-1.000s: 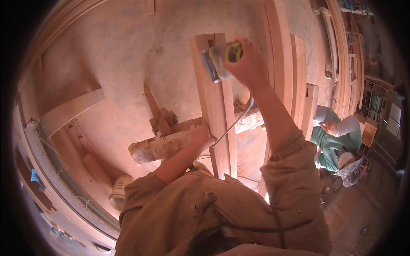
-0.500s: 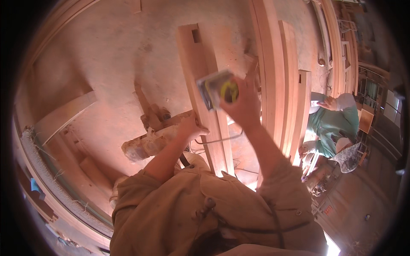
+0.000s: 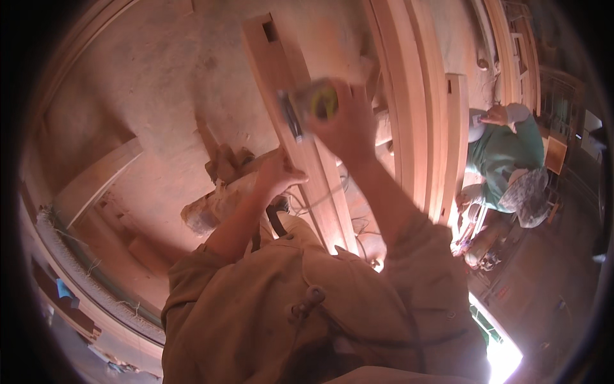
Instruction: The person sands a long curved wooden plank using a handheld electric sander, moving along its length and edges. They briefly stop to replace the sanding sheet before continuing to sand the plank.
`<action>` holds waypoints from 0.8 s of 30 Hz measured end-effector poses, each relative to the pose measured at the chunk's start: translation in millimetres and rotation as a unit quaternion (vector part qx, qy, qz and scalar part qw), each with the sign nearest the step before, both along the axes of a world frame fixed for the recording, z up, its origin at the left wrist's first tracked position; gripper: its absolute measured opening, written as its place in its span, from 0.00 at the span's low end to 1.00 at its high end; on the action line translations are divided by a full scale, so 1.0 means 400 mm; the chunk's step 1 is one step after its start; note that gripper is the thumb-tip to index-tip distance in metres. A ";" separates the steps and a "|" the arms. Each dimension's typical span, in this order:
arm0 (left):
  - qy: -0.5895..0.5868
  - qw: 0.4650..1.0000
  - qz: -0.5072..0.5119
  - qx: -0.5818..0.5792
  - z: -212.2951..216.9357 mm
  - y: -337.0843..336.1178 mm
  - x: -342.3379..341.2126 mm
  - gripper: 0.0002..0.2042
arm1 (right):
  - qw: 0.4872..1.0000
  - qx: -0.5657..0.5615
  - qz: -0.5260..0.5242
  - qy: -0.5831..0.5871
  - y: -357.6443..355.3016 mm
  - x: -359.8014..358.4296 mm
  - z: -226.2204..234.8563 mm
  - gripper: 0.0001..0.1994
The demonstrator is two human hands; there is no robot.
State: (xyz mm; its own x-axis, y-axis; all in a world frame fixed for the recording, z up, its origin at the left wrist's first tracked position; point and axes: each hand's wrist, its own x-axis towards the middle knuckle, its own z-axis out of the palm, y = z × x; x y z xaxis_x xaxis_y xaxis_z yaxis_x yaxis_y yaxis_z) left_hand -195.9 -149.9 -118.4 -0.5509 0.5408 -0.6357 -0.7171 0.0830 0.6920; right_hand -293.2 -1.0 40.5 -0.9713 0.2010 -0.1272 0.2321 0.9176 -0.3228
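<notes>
A long wooden beam (image 3: 313, 192) with a rectangular mortise near its far end runs away from my body. My right hand (image 3: 352, 125) is wrapped round the top of a corded power sander (image 3: 325, 102) with a yellow-green cap. Motion smears the sander, whose front part lies over the beam's upper face. Farther down, my left hand (image 3: 278, 176) grips the beam's left edge, thumb on the upper face and the other fingers partly hidden. A cord (image 3: 326, 200) hangs across the beam below the sander.
Under the beam's left side lies a rough log (image 3: 208, 208). Several long timbers (image 3: 409, 115) stand to the right. Past them is a co-worker in a green top (image 3: 508, 150). A curved board (image 3: 102, 176) rests at the left, and bright light enters at lower right.
The view has shifted slightly. Beam, sander and both hands now appear higher and farther left. My right hand keeps hold of the sander, and my left hand stays on the beam's edge.
</notes>
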 end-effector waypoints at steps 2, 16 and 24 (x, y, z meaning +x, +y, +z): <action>-0.022 1.000 0.001 0.019 0.017 0.001 -0.008 0.35 | 0.999 0.006 -0.002 0.031 -0.006 -0.104 0.005 0.26; -0.005 1.000 0.014 -0.022 0.065 -0.008 -0.081 0.31 | 0.991 -0.031 -0.117 -0.054 0.117 0.524 0.039 0.28; 0.236 0.878 0.260 -0.327 0.026 0.172 -0.138 0.29 | 0.957 -0.127 -0.232 -0.120 0.249 0.793 0.040 0.28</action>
